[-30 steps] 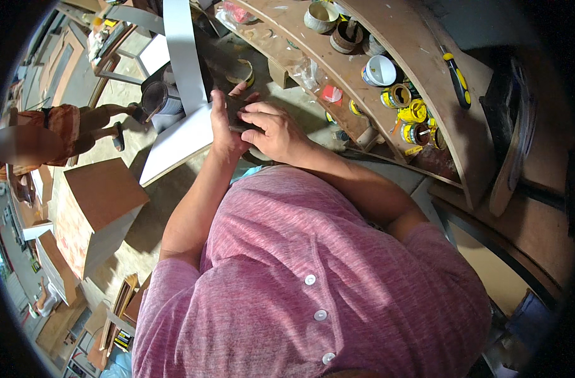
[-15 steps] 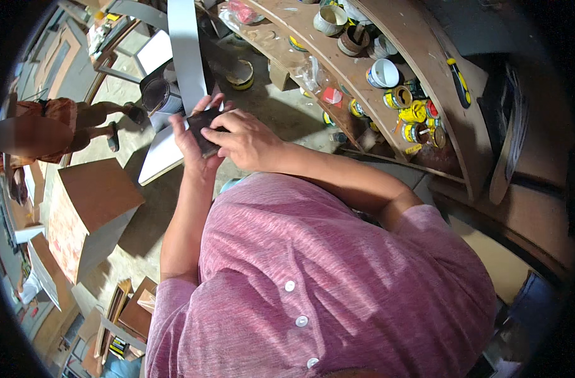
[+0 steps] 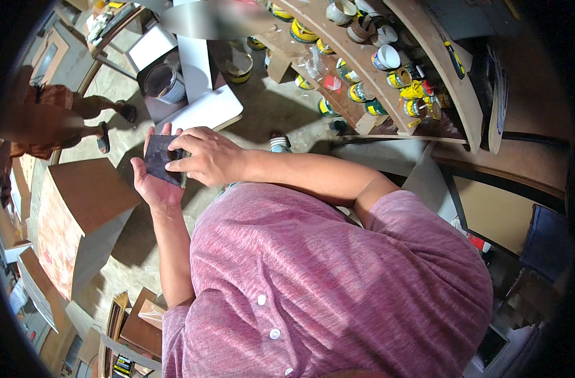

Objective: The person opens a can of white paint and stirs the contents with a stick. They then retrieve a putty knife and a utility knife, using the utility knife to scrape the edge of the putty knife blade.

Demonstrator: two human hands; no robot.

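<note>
A dark, flat, rectangular piece (image 3: 159, 160) lies across the palm of my left hand (image 3: 156, 189), whose thumb and fingertips show around its edges. I cannot make out exactly what it is. My right hand (image 3: 210, 156) reaches over from the right, its thumb and forefinger bent onto the piece's right part; its other fingers are partly hidden. Just beyond my hands are a white board (image 3: 205, 110) with rounded corners and a long white panel (image 3: 194, 66). A bucket (image 3: 166, 83) stands beside the panel.
To the right, wooden shelves (image 3: 363, 60) carry several paint tins and a white cup (image 3: 386, 57); a yellow-black screwdriver (image 3: 454, 60) lies on the upper board. Left is a wooden box (image 3: 92, 195). A person (image 3: 54, 120) is at the far left; a blurred shape appears at the top.
Both my hands have moved left and nearer with the dark piece, and more of its face shows. The view has shifted; the white board shows more fully, and a blurred shape has appeared at the top.
</note>
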